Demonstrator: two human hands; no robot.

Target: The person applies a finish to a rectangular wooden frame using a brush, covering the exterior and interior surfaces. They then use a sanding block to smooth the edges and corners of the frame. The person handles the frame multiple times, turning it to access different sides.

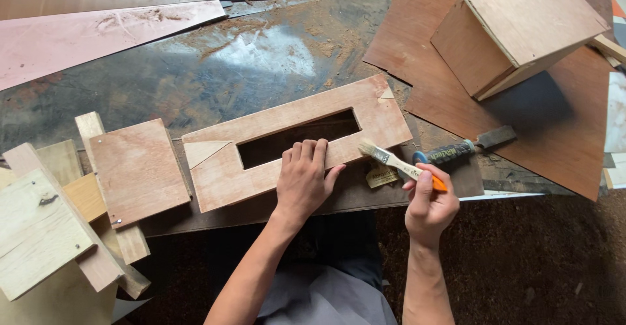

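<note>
This is a woodworking shop, of the rough, hands-on kind. Plywood offcuts [111, 28] lie in overlapping sheets over a dark, stained work surface [215, 80] dusted with sawdust. A plywood panel [297, 139] with a long slot cut through it lies in the middle, and a small plywood box [515, 28] sits to one side on a brown sheet. Blocks of scrap timber [45, 224] are stacked at the near edge (one shows a screw). A chisel [463, 147] and a small paintbrush [399, 162] are out, and the floor [521, 260] is thick with sawdust.
</note>
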